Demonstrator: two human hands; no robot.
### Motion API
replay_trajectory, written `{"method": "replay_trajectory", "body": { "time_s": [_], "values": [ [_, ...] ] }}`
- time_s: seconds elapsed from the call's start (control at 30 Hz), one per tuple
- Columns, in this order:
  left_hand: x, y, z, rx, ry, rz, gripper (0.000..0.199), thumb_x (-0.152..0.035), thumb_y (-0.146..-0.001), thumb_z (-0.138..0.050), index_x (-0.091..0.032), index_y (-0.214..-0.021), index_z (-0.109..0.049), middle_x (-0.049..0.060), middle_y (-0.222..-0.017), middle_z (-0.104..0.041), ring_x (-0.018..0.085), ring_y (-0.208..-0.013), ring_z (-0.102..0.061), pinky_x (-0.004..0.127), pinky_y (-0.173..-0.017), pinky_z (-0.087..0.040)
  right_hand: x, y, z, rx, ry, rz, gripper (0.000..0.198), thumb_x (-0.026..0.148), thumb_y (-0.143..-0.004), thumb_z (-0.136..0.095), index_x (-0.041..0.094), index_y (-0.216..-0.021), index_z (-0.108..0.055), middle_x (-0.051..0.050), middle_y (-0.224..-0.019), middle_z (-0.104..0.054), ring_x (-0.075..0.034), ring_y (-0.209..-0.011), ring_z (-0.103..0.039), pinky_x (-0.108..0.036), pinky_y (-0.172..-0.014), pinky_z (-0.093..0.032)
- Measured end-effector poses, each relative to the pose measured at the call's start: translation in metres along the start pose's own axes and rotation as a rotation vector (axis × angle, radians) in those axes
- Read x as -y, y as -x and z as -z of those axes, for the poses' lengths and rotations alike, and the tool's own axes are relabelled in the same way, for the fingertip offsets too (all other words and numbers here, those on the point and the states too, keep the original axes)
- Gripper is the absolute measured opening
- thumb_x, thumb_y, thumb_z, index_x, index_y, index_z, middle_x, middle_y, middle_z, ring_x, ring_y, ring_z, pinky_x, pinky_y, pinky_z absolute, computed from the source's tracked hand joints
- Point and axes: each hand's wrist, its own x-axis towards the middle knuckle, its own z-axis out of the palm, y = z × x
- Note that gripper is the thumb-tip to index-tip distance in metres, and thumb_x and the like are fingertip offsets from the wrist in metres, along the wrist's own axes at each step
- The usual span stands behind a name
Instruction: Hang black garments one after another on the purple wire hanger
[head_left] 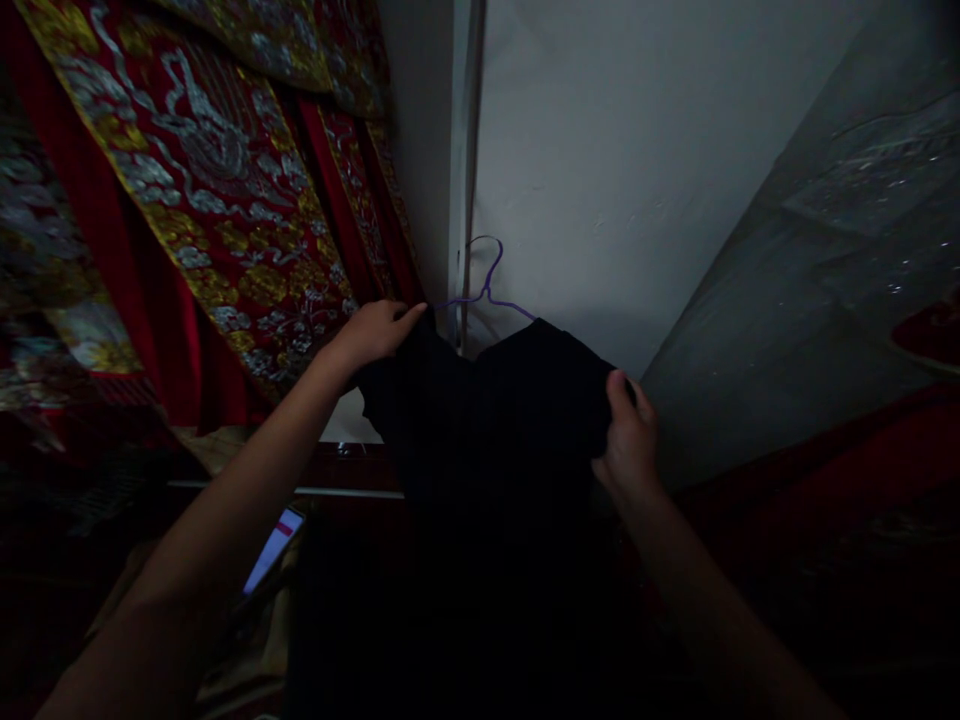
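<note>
A black garment [510, 420] hangs on a purple hanger [489, 280], whose hook shows above the neck opening. The garment is too dark to make out its exact kind. My left hand [379, 335] grips its left shoulder, thumb on top and fingers closed over the cloth. At the opposite side, my right hand [628, 435] pinches the outer edge near the sleeve, thumb up. Between both hands the cloth is spread out. Its lower part fades into shadow.
Red garments with gold and silver embroidery [225, 200] hang at the left. Behind stands a pale wall [585, 150] with a vertical edge strip. A translucent cover [810, 300] hangs at the right. A phone with a lit screen [274, 548] lies at lower left.
</note>
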Motion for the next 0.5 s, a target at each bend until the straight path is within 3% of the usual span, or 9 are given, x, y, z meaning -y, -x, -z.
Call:
{"method": "replay_trajectory", "body": {
  "time_s": [0.07, 0.2, 0.3, 0.37, 0.43, 0.5],
  "values": [
    [-0.006, 0.002, -0.003, -0.086, 0.128, -0.173, 0.051, -0.054, -0.098, -0.042, -0.015, -0.119, -0.068, 0.01, -0.099, -0.075, 0.024, -0.087, -0.071, 0.035, -0.084, -0.053, 0.001, -0.007, -0.007, -0.01, -0.041, 0.018, 0.044, 0.055, -0.071, -0.079, 0.02, -0.096, -0.068, -0.005, -0.1, -0.073, -0.023, -0.097, -0.07, -0.041, -0.089, -0.058],
    [-0.022, 0.005, 0.0, -0.273, 0.264, -0.414, 0.049, -0.049, -0.099, -0.046, -0.017, -0.134, -0.06, 0.013, -0.142, -0.057, 0.027, -0.134, -0.051, 0.045, -0.112, -0.04, 0.003, -0.016, -0.013, -0.054, -0.028, 0.077, 0.04, 0.056, -0.08, -0.07, 0.022, -0.099, -0.067, -0.006, -0.105, -0.071, -0.024, -0.098, -0.07, -0.041, -0.087, -0.058],
    [-0.033, 0.017, 0.005, -0.291, 0.48, -0.388, 0.051, -0.055, -0.098, -0.047, -0.018, -0.13, -0.062, 0.013, -0.143, -0.057, 0.029, -0.134, -0.051, 0.047, -0.112, -0.041, -0.002, 0.004, 0.002, -0.104, 0.087, 0.238, 0.039, 0.057, -0.088, -0.059, 0.024, -0.109, -0.065, -0.008, -0.112, -0.069, -0.025, -0.105, -0.067, -0.04, -0.088, -0.057],
    [-0.042, 0.031, 0.006, -0.183, 0.711, -0.287, 0.055, -0.06, -0.096, -0.048, -0.016, -0.125, -0.064, 0.014, -0.13, -0.066, 0.029, -0.12, -0.062, 0.046, -0.103, -0.049, -0.009, 0.031, 0.017, -0.097, 0.234, 0.395, 0.037, 0.054, -0.094, -0.052, 0.025, -0.113, -0.064, -0.009, -0.11, -0.069, -0.026, -0.105, -0.066, -0.04, -0.088, -0.056],
    [-0.051, 0.047, 0.005, 0.0, 0.934, -0.158, 0.06, -0.065, -0.094, -0.047, -0.015, -0.125, -0.062, 0.015, -0.118, -0.071, 0.027, -0.106, -0.069, 0.044, -0.094, -0.054, -0.014, 0.063, 0.029, 0.096, 0.39, 0.508, 0.034, 0.051, -0.097, -0.049, 0.024, -0.111, -0.065, -0.009, -0.1, -0.07, -0.026, -0.097, -0.067, -0.039, -0.083, -0.055],
    [-0.058, 0.065, 0.004, 0.164, 1.096, -0.028, 0.06, -0.065, -0.094, -0.048, -0.016, -0.127, -0.059, 0.016, -0.115, -0.072, 0.025, -0.096, -0.071, 0.042, -0.086, -0.057, -0.015, 0.092, 0.034, 0.589, 0.499, 0.546, 0.039, 0.054, -0.094, -0.054, 0.023, -0.116, -0.063, -0.009, -0.096, -0.07, -0.025, -0.089, -0.068, -0.037, -0.077, -0.056]
  ]
}}
